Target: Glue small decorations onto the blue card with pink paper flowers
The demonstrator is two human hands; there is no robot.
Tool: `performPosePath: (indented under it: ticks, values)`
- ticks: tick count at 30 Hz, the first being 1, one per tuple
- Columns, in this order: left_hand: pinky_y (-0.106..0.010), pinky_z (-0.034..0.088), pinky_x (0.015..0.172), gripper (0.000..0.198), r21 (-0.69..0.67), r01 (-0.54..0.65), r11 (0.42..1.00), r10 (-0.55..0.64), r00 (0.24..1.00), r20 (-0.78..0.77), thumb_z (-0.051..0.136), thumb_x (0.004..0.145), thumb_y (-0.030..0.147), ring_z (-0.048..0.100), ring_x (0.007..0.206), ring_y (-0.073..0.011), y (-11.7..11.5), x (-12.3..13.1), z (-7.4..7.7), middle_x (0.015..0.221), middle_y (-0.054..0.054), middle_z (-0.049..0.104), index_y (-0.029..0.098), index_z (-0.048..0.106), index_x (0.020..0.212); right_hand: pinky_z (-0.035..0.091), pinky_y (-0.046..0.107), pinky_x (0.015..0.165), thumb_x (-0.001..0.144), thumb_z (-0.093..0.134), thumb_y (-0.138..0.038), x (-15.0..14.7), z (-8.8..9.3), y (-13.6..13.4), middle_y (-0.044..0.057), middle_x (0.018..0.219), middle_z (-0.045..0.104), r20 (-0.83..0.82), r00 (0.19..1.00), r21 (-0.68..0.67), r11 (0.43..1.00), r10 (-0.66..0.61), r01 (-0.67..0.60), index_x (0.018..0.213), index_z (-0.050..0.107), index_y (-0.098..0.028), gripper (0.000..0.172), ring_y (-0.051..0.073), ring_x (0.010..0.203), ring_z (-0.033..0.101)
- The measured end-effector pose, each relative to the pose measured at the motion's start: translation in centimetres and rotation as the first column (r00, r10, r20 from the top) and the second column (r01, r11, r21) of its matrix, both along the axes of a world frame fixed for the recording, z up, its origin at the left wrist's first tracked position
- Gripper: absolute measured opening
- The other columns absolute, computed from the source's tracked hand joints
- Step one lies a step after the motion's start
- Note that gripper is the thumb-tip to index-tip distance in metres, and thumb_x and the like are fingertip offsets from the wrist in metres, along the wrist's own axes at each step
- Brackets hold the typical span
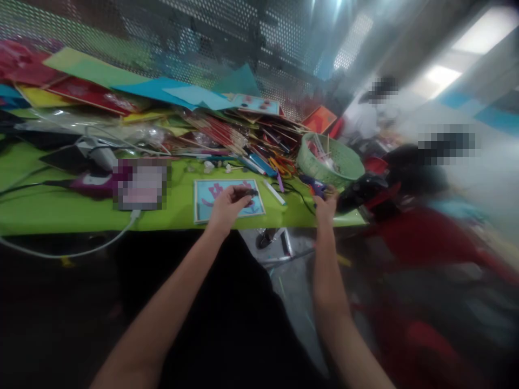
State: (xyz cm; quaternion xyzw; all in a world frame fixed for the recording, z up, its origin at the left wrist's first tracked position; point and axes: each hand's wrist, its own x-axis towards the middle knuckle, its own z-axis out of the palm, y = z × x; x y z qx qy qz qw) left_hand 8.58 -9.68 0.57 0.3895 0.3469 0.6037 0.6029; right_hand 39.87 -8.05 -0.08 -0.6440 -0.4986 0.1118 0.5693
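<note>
A small framed picture, light blue with pink shapes and a pale border, lies flat near the front edge of the green table, right before the person, where both arms reach it easily. The left hand rests on its lower middle, fingers curled and pinched around a small dark piece held just above the blue surface; the piece is too blurred to name. Held that low, it seems to be lined up against the picture rather than carried.

The right hand sits near the table's front edge to the right, fingers closed around a blue-handled tool, probably a glue gun, with a dark cord trailing beside it; how tightly it grips cannot be told. A white stick lies just right of the frame, near both hands.

Farther back stands a pale green basket with odds and ends inside, kept beside the right hand. Behind the frame a heap of thin sticks and coloured paper sheets spreads against a perforated metal screen. A white cable hangs over the table's front at the left.
</note>
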Motion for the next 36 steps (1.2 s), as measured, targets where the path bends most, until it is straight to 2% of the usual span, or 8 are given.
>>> performPosePath:
  ticks: [2, 4, 8, 12, 15, 18, 22, 36]
  values:
    - [-0.030, 0.061, 0.078, 0.032, 0.008, -0.005, 1.000, 0.004, 1.000, 0.019, 0.085, 0.066, 0.021, 0.069, 0.075, -0.0138, 0.0, 0.2, -0.1, 0.079, -0.001, 0.072, 0.018, 0.067, 0.092, 0.048, 0.027, 0.066, 0.062, 0.065, -0.029, -0.9, 0.9, -0.8, -0.002, 0.091, 0.059, -0.152, 0.987, 0.155, 0.985, -0.049, 0.073, 0.131, 0.041, -0.022, 0.073, 0.015, 0.074, 0.058]
    - [-0.031, 0.061, 0.079, 0.031, 0.011, 0.000, 1.000, 0.000, 1.000, 0.027, 0.084, 0.067, 0.021, 0.070, 0.076, -0.0138, 0.0, 0.3, -0.2, 0.079, -0.001, 0.071, 0.018, 0.067, 0.092, 0.046, 0.023, 0.057, 0.057, 0.071, -0.026, -1.7, 2.0, -1.5, -0.005, 0.082, 0.058, -0.336, 0.942, 0.196, 0.977, -0.016, 0.087, 0.118, 0.052, -0.023, 0.064, 0.012, 0.065, 0.055]
    - [-0.031, 0.061, 0.080, 0.030, 0.012, 0.021, 1.000, -0.021, 0.999, 0.042, 0.085, 0.068, 0.022, 0.069, 0.074, -0.0129, -0.2, 0.6, -0.2, 0.079, 0.000, 0.070, 0.018, 0.068, 0.092, 0.031, 0.018, 0.039, 0.059, 0.067, -0.028, -3.1, 3.6, -3.0, -0.005, 0.065, 0.055, -0.546, 0.828, 0.056, 0.991, 0.131, -0.120, 0.080, 0.057, -0.020, 0.025, 0.009, 0.049, 0.050]
    - [-0.029, 0.060, 0.076, 0.032, 0.025, 0.038, 0.999, -0.040, 0.996, 0.083, 0.087, 0.065, 0.023, 0.067, 0.073, -0.0121, -0.3, 0.8, -0.4, 0.075, 0.001, 0.069, 0.018, 0.069, 0.091, 0.025, 0.015, 0.037, 0.058, 0.070, -0.023, -4.4, 4.7, -4.4, -0.004, 0.076, 0.065, -0.582, 0.771, 0.093, 0.963, 0.260, -0.255, 0.086, 0.059, -0.022, 0.031, 0.006, 0.049, 0.051]
    - [-0.030, 0.060, 0.077, 0.034, 0.041, 0.041, 0.998, -0.045, 0.994, 0.103, 0.087, 0.064, 0.026, 0.068, 0.074, -0.0130, -0.1, 0.9, -0.7, 0.075, 0.000, 0.070, 0.017, 0.069, 0.091, 0.020, 0.016, 0.035, 0.061, 0.072, -0.027, -5.3, 5.7, -5.2, -0.002, 0.074, 0.067, -0.618, 0.686, 0.079, 0.898, 0.384, -0.432, 0.090, 0.063, -0.021, 0.030, 0.006, 0.048, 0.048]
    - [-0.032, 0.060, 0.078, 0.038, 0.050, 0.039, 0.998, -0.045, 0.991, 0.125, 0.089, 0.063, 0.029, 0.069, 0.075, -0.0141, 0.0, 1.0, -0.9, 0.078, -0.001, 0.072, 0.016, 0.069, 0.092, 0.019, 0.019, 0.035, 0.065, 0.071, -0.035, -6.4, 6.3, -5.7, 0.000, 0.064, 0.065, -0.605, 0.655, 0.024, 0.833, 0.452, -0.553, 0.090, 0.068, -0.019, 0.030, 0.009, 0.047, 0.047]
    - [-0.032, 0.059, 0.078, 0.041, 0.029, 0.036, 0.999, -0.040, 0.988, 0.148, 0.091, 0.060, 0.030, 0.069, 0.074, -0.0139, -0.1, 1.0, -1.0, 0.080, -0.002, 0.074, 0.015, 0.069, 0.092, 0.027, 0.023, 0.040, 0.070, 0.072, -0.040, -8.1, 6.3, -6.1, 0.002, 0.060, 0.065, -0.508, 0.693, -0.071, 0.777, 0.511, -0.625, 0.091, 0.073, -0.017, 0.031, 0.011, 0.048, 0.048]
    - [-0.028, 0.053, 0.077, 0.028, 0.095, -0.047, 0.994, 0.051, 0.998, -0.042, 0.083, 0.069, 0.020, 0.067, 0.077, -0.0131, -0.3, 0.5, -1.0, 0.087, -0.004, 0.075, 0.015, 0.068, 0.092, 0.038, 0.026, 0.052, 0.081, 0.075, -0.048, -9.6, 5.7, -7.3, 0.004, 0.081, 0.073, -0.287, 0.757, -0.189, 0.740, 0.587, -0.646, 0.083, 0.072, -0.019, 0.030, 0.009, 0.052, 0.047]
